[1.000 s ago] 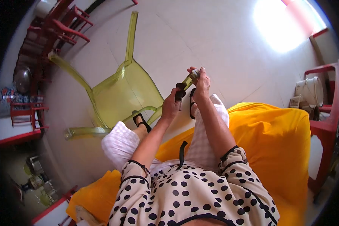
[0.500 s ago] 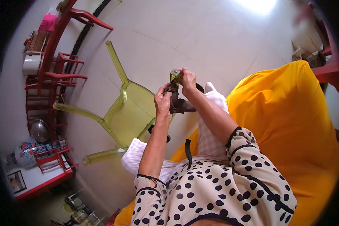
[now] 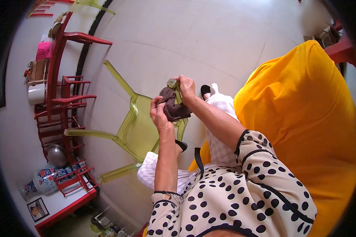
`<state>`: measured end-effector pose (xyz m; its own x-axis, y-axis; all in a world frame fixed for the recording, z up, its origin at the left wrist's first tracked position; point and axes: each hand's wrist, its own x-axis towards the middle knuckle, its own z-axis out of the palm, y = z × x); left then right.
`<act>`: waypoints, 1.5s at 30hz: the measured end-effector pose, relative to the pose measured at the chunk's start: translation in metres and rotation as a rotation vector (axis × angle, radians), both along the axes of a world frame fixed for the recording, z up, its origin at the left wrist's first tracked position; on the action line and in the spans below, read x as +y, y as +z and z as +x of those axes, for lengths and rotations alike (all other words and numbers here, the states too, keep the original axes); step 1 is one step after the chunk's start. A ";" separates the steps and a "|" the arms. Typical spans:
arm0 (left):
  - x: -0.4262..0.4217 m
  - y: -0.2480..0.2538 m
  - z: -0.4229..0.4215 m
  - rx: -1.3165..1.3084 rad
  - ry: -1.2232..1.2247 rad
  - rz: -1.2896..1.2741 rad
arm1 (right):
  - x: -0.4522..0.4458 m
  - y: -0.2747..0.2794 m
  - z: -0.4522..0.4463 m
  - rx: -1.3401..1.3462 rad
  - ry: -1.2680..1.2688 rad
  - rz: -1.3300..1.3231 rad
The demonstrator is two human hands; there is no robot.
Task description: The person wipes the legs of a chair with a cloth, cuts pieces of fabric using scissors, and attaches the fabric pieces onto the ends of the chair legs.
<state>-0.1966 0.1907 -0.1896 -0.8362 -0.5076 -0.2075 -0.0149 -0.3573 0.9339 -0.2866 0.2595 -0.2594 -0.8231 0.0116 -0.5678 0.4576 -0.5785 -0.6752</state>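
An overturned chair of see-through green plastic lies on the floor in front of me, its legs sticking out. My right hand is closed around one leg near its squared end. Bunched in my left hand is a dark brown cloth, pressed against the side of that same leg. Part of the cloth hangs below my right wrist. The cloth hides the middle of the leg.
A large yellow beanbag is under and beside me on the right. Red wooden chairs stand along the left wall, near a blue-and-white vase and a framed picture. A black shoe shows beyond my right arm.
The whole view has shifted. The brown cloth now bulges up higher beside the leg's end, and my left hand sits farther from my right. My right hand still grips the leg.
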 end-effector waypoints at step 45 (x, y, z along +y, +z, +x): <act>-0.053 -0.019 0.111 -0.177 0.003 0.343 | 0.024 0.004 0.103 0.010 0.653 0.150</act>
